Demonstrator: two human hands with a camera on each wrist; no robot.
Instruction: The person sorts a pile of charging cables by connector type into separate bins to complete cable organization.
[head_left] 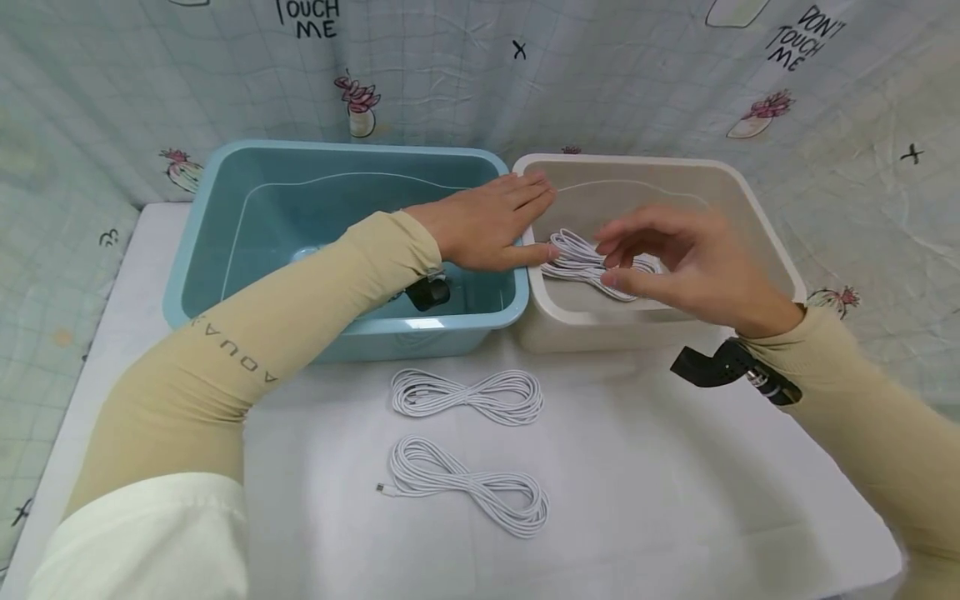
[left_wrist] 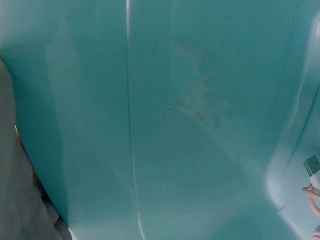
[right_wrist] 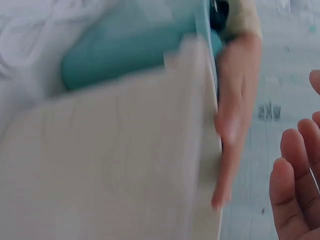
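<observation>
My left hand (head_left: pixel 495 218), fingers straight, rests across the adjoining rims of the blue bin (head_left: pixel 352 148) and the beige bin (head_left: pixel 637 158). My right hand (head_left: pixel 675 258) is over the beige bin, slightly blurred, its fingers loosely bent and holding nothing. Below it, a coiled white cable (head_left: pixel 573 260) lies inside the beige bin, partly hidden by that hand. Two more white cable bundles, one nearer the bins (head_left: pixel 506 396) and one nearer me (head_left: pixel 427 479), lie on the table; the nearer one shows a plug end. In the left wrist view, a USB plug (left_wrist: pixel 312 166) shows at the right edge.
Both bins stand side by side at the back of the white-covered table (head_left: pixel 637 483). A patterned curtain (head_left: pixel 450 75) hangs close behind them. Black wrist cameras are strapped on both sleeved forearms.
</observation>
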